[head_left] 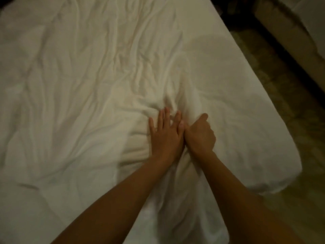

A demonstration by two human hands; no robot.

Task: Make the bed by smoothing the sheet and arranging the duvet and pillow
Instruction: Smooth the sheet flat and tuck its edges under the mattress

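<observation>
A white sheet [88, 76] covers the bed, heavily creased, with ridges bunched in the middle just beyond my hands. My left hand [166, 136] lies flat on the sheet, fingers straight and spread, pressing the fabric. Beside it and touching it, my right hand [200, 134] has its fingers curled under into the cloth, gripping a fold of the sheet. Both forearms reach in from the bottom of the view. No duvet or pillow is clearly distinguishable here.
The mattress's right edge [255, 81] runs diagonally to a rounded corner [288, 175]. A dim patterned floor [281, 106] lies beyond it, and a second pale piece of furniture [302, 37] stands at the upper right.
</observation>
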